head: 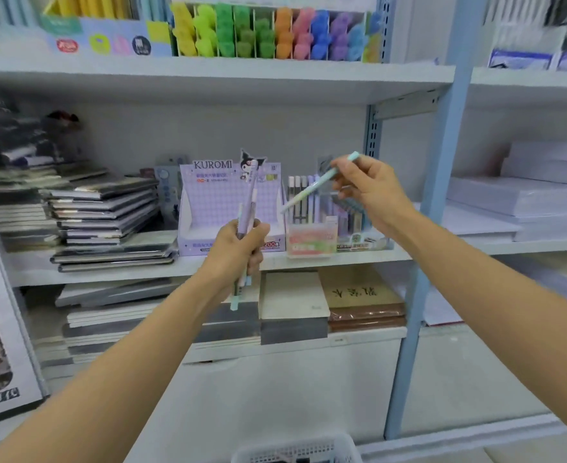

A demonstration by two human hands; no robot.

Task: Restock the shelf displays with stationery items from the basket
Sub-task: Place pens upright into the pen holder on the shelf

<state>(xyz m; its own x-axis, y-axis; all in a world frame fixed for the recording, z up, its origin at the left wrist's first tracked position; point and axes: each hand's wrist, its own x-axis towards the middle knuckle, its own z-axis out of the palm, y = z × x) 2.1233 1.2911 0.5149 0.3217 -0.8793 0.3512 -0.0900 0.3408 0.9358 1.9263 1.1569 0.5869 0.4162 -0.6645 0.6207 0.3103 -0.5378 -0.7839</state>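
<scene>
- Your left hand [238,250] is curled round a bunch of pens [251,195], held upright.
- Your right hand [367,192] pinches a single pen [312,188], tilted, beside that bunch.

Two hands show, the left hand [238,248] at 8 o'clock gripping at least three pens [251,195] and the right hand [369,192] at 2 o'clock pinching one mint pen [312,188], with one Kuromi display box [215,202] at 11 o'clock and one white basket [295,451] at 6 o'clock.
</scene>
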